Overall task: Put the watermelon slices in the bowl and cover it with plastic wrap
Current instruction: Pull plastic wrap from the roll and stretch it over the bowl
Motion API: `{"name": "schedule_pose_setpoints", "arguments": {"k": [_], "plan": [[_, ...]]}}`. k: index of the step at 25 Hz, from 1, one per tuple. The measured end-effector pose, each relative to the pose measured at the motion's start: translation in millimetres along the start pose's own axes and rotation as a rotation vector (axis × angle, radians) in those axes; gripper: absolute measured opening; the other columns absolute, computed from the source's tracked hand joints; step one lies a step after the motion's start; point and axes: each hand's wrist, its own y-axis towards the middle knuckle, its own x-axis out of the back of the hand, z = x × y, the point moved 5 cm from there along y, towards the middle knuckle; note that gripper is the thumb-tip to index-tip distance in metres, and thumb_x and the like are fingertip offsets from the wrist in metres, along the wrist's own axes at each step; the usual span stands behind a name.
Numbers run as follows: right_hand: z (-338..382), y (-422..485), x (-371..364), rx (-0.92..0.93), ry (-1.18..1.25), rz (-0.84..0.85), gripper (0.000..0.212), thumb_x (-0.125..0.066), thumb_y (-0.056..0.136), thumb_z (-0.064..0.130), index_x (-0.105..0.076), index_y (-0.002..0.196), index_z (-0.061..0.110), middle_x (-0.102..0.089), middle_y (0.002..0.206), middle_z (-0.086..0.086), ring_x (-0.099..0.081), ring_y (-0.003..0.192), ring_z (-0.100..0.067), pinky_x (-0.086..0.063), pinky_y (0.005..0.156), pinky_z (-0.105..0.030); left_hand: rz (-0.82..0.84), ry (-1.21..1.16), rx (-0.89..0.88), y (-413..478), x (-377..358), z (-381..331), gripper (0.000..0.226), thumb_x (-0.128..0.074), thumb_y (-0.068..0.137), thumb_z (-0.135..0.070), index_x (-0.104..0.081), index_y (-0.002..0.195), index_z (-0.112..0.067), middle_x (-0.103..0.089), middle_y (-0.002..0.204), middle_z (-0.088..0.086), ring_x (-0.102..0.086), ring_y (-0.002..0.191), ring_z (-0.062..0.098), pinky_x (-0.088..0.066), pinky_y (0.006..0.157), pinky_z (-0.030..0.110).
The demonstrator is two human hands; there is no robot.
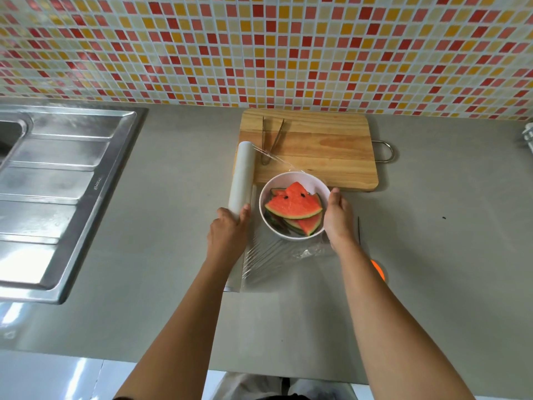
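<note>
Head view: the bowl point(294, 207) sits on the counter point(173, 255) just before the board point(311, 145), the slices point(294, 204) already in it. The left hand point(227, 235) has its fingers closed round the near end of the roll point(242, 180); the right hand point(339, 219) lies against the bowl's right side, fingers curled along it. The wrap point(271, 255) is stretched from roll across bowl. Best, I judge, to keep the film taut, steady the bowl, then press the edges under the rim.
</note>
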Motion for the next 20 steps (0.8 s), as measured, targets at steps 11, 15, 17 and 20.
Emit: {"name": "schedule_pose_setpoints", "arguments": {"k": [11,15,17,20], "plan": [[1,0,3,0.028,-0.031,-0.021,0.046,-0.03,0.099,0.032,-0.06,0.107,-0.001,-0.062,0.113,-0.022,-0.055,0.105,-0.032,-0.032,0.077,-0.026,0.009,0.015,-0.02,6,14,13,0.043,-0.042,0.091,-0.054,-0.042,0.093,-0.011,-0.055,0.108,0.019,-0.05,0.104,0.037,-0.033,0.08,0.038],[2,-2,3,0.032,-0.022,-0.027,0.044,-0.031,0.098,0.031,-0.061,0.103,-0.001,-0.063,0.106,-0.019,-0.054,0.092,-0.024,-0.032,0.076,-0.027,-0.008,0.013,-0.064,5,14,15,0.043,-0.038,0.091,-0.056,-0.037,0.095,-0.013,-0.061,0.102,0.021,-0.055,0.099,0.04,-0.035,0.073,0.039],[2,-2,3,0.025,-0.002,-0.023,0.042,-0.031,0.098,0.031,-0.061,0.098,0.002,-0.062,0.1,-0.016,-0.053,0.089,-0.023,-0.032,0.075,-0.026,0.014,-0.025,-0.061,5,11,17,0.041,-0.038,0.092,-0.055,-0.037,0.098,-0.014,-0.058,0.098,0.016,-0.055,0.096,0.037,-0.036,0.074,0.038],[3,-3,6,0.015,-0.037,-0.012,0.04,-0.031,0.098,0.032,-0.061,0.093,0.006,-0.063,0.101,-0.018,-0.055,0.095,-0.03,-0.03,0.071,-0.023,0.028,-0.06,-0.054,7,11,20,0.03,-0.037,0.093,-0.044,-0.037,0.097,-0.014,-0.053,0.092,0.012,-0.049,0.087,0.032,-0.034,0.073,0.036]]}}
